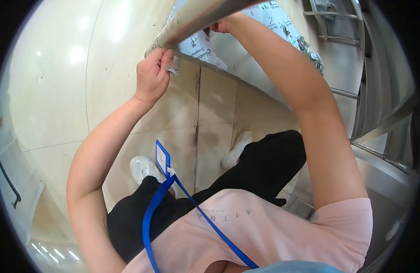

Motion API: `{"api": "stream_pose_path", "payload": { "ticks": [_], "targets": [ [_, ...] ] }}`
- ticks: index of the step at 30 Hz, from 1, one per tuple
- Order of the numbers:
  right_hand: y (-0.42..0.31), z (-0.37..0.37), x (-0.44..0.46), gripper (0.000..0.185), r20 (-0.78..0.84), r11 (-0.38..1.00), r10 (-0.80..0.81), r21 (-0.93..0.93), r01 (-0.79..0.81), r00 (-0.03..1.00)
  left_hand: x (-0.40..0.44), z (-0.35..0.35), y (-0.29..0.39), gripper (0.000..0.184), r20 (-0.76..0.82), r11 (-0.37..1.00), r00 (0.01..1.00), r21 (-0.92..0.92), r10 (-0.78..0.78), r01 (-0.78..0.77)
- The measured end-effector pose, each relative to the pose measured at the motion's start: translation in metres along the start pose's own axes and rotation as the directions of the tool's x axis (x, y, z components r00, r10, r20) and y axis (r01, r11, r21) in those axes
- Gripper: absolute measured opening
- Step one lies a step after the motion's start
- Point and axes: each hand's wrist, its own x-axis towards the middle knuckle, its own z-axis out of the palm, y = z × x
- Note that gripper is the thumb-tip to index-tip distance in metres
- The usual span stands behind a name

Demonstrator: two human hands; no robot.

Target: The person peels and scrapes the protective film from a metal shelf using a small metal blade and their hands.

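Note:
My left hand (153, 75) is closed at the lower end of a round metal tube (196, 20), its thumb and fingers pressed together. A small whitish scrap of film (173, 66) sticks out beside the fingers. My right hand (222, 24) is curled over a metal panel (246, 63), partly hidden behind the tube; what it holds, if anything, cannot be made out. White film with printed lettering and green marks (201, 51) covers the panel's left end, with a torn edge. Shiny bare metal shows in the middle. More film lies crumpled at the panel's right edge (315, 58).
A metal rack with bars (339, 93) stands on the right. Pale floor tiles (51, 91) spread on the left, beside a translucent bin (14, 177) with a dark handle. A blue lanyard with a badge (163, 157) hangs from my neck above my white shoes.

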Motion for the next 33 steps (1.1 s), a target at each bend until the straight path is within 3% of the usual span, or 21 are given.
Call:
{"api": "stream_pose_path", "payload": {
  "ticks": [1, 3, 6, 9, 12, 14, 16, 17, 18, 19, 20, 21, 22, 23, 24, 26, 27, 28, 30, 33],
  "targets": [
    [0.000, 0.000, 0.003, 0.021, -0.050, 0.998, -0.056, -0.016, 0.055, 0.997, 0.004, 0.000, 0.001, 0.021, -0.095, 0.993, 0.988, 0.008, 0.120, -0.120],
    [-0.004, -0.002, -0.001, 0.021, -0.134, 0.993, -0.119, -0.036, 0.115, 0.984, 0.016, -0.004, 0.010, 0.022, -0.113, 0.996, 0.990, -0.008, 0.088, -0.090],
    [-0.020, -0.014, -0.011, 0.020, -0.118, 0.995, 0.052, 0.086, -0.042, 0.992, 0.030, -0.007, 0.007, 0.024, -0.173, 0.995, 0.985, -0.098, -0.012, -0.006],
    [-0.032, -0.025, -0.013, 0.020, 0.156, 0.874, 0.343, 0.308, -0.376, 0.926, 0.053, -0.013, 0.001, 0.027, -0.124, 0.973, 0.980, -0.189, -0.157, 0.132],
    [-0.008, -0.044, 0.009, 0.021, 0.575, 0.645, 0.378, 0.398, -0.652, 0.725, 0.077, -0.014, -0.011, 0.025, -0.017, 0.958, 0.976, -0.197, -0.215, 0.208],
    [0.024, -0.044, -0.007, 0.029, 0.669, 0.468, -0.031, 0.667, -0.580, 0.743, 0.094, -0.017, -0.015, 0.023, 0.043, 0.945, 0.970, -0.223, -0.237, 0.241],
    [0.009, -0.028, -0.018, 0.022, 0.860, 0.243, -0.299, 0.488, -0.838, 0.414, 0.106, -0.016, -0.022, 0.025, 0.091, 0.964, 0.973, -0.146, -0.212, 0.223],
    [0.004, -0.035, -0.021, 0.020, 0.767, 0.411, 0.015, 0.581, -0.703, 0.642, 0.113, -0.015, -0.022, 0.029, 0.113, 0.972, 0.969, -0.063, -0.220, 0.228],
    [0.004, -0.041, -0.026, 0.018, 0.518, 0.597, 0.274, 0.569, -0.566, 0.810, 0.118, -0.012, -0.022, 0.034, 0.140, 0.973, 0.963, 0.023, -0.231, 0.231],
    [0.014, -0.037, -0.039, 0.016, 0.103, 0.991, -0.115, 0.084, 0.106, 0.988, 0.116, -0.005, -0.023, 0.039, 0.159, 0.969, 0.959, 0.108, -0.236, 0.220],
    [0.007, -0.032, -0.054, 0.016, -0.041, 0.917, -0.354, -0.212, 0.338, 0.935, 0.121, -0.005, -0.026, 0.040, 0.188, 0.962, 0.947, 0.134, -0.261, 0.239],
    [0.000, -0.028, -0.068, 0.017, -0.181, 0.739, -0.564, -0.545, 0.395, 0.806, 0.125, -0.005, -0.027, 0.041, 0.218, 0.956, 0.935, 0.156, -0.280, 0.250],
    [-0.019, -0.029, -0.081, 0.019, -0.386, 0.857, -0.444, -0.447, 0.257, 0.808, 0.127, -0.004, -0.027, 0.041, 0.242, 0.952, 0.926, 0.175, -0.290, 0.252],
    [-0.018, -0.031, -0.083, 0.026, -0.303, 0.708, -0.667, -0.544, 0.451, 0.681, 0.129, -0.003, -0.029, 0.040, 0.226, 0.951, 0.929, 0.172, -0.293, 0.258],
    [-0.018, -0.034, -0.078, 0.037, -0.112, 0.505, -0.818, -0.608, 0.613, 0.564, 0.127, -0.002, -0.030, 0.040, 0.209, 0.950, 0.932, 0.166, -0.296, 0.264],
    [-0.031, -0.029, -0.076, 0.048, 0.134, 0.406, -0.783, -0.629, 0.663, 0.607, 0.123, -0.001, -0.029, 0.039, 0.208, 0.947, 0.925, 0.117, -0.318, 0.299],
    [-0.035, -0.025, -0.070, 0.053, 0.199, 0.426, -0.743, -0.596, 0.681, 0.639, 0.123, -0.005, -0.029, 0.038, 0.215, 0.940, 0.915, 0.083, -0.340, 0.330],
    [-0.034, -0.022, -0.058, 0.049, 0.256, 0.402, -0.752, -0.552, 0.730, 0.608, 0.124, -0.007, -0.031, 0.038, 0.221, 0.929, 0.903, 0.050, -0.368, 0.366],
    [-0.032, -0.016, -0.035, 0.039, 0.297, 0.332, -0.798, -0.508, 0.794, 0.524, 0.126, -0.009, -0.032, 0.036, 0.216, 0.929, 0.905, 0.031, -0.367, 0.370],
    [-0.022, -0.018, -0.024, 0.025, 0.290, 0.351, -0.810, -0.455, 0.818, 0.509, 0.122, -0.004, -0.031, 0.036, 0.219, 0.932, 0.907, 0.038, -0.359, 0.360]
  ]
}}
